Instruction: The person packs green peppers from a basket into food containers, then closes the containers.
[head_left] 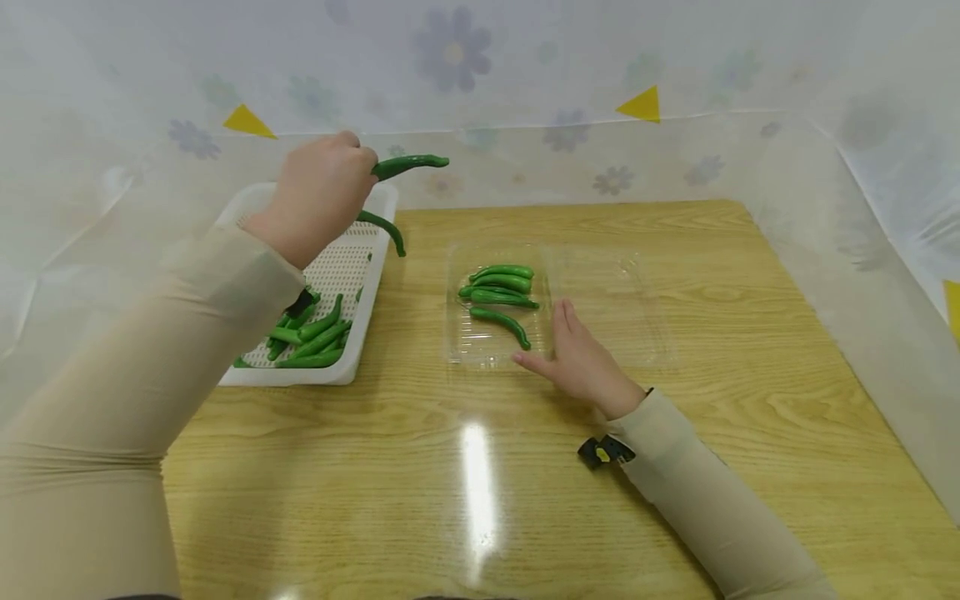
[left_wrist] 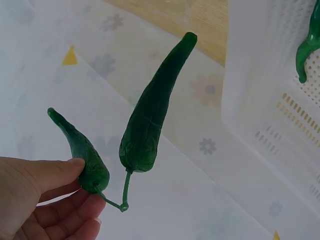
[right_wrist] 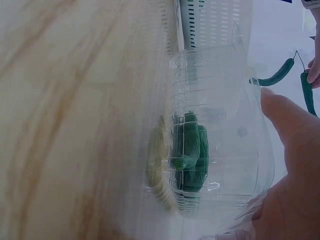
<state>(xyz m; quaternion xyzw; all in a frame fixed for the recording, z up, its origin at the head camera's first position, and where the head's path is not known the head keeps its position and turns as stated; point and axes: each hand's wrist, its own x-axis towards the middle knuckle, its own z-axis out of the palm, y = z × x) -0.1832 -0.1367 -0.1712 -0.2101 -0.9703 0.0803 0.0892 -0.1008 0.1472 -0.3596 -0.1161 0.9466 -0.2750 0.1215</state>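
My left hand point(head_left: 321, 193) is raised over the far part of the white basket point(head_left: 358, 333). Thumb and fingers pinch a green chili pepper point(left_wrist: 89, 162). From it a thin stem runs to a second chili pepper point(left_wrist: 150, 115), which hangs free beside it. On the table, the clear plastic box point(head_left: 457, 333) lies with its lid folded out to the right. Several green peppers point(head_left: 504, 283) lie inside it, roughly side by side. My right hand point(head_left: 588, 367) rests at the box's near right edge, fingers straight along the fold and thumb by the front rim.
More green peppers point(head_left: 318, 337) are heaped in the near end of the basket, left of the box. A wooden table point(head_left: 420, 467) bears both. Flower-patterned white sheeting point(head_left: 517, 158) walls the table at the back and sides.
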